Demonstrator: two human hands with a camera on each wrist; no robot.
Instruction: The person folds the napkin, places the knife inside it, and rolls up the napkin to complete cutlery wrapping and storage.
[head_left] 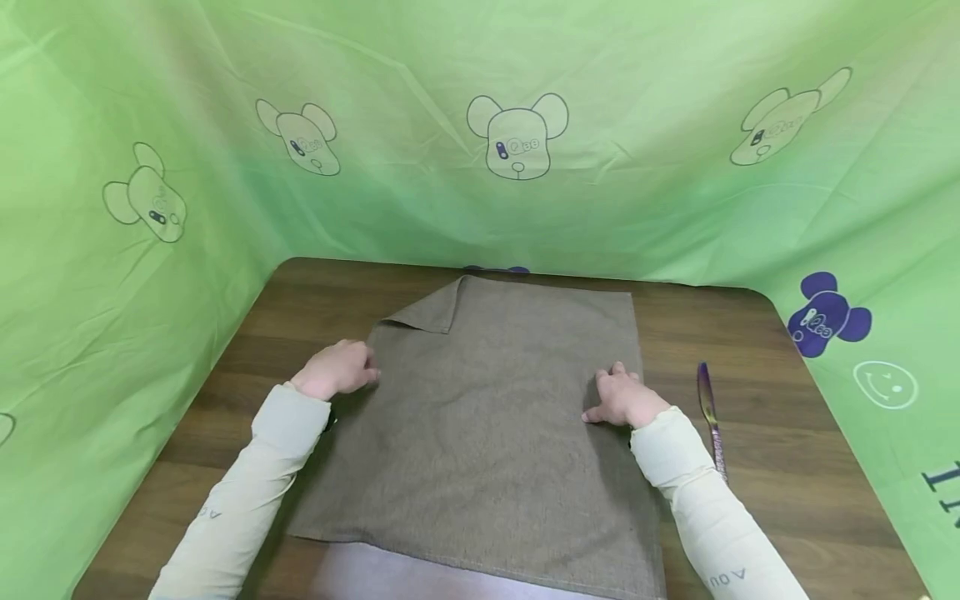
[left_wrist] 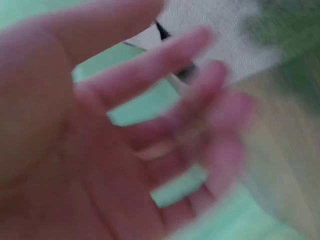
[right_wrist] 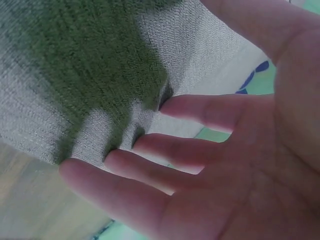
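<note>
A grey-brown cloth lies spread on a wooden table, its far left corner folded over. By the cloth's left edge is my left hand; in the left wrist view its fingers are blurred, spread and loosely bent, with nothing between them. My right hand rests on the cloth near the right edge. Its fingertips touch the fabric, the fingers spread and nearly straight in the right wrist view.
To the right of the cloth, a shiny purple and gold slender tool lies on the wooden table, partly behind the right sleeve. Green printed curtains enclose the table at the back and sides. The cloth's near edge hangs at the table's front.
</note>
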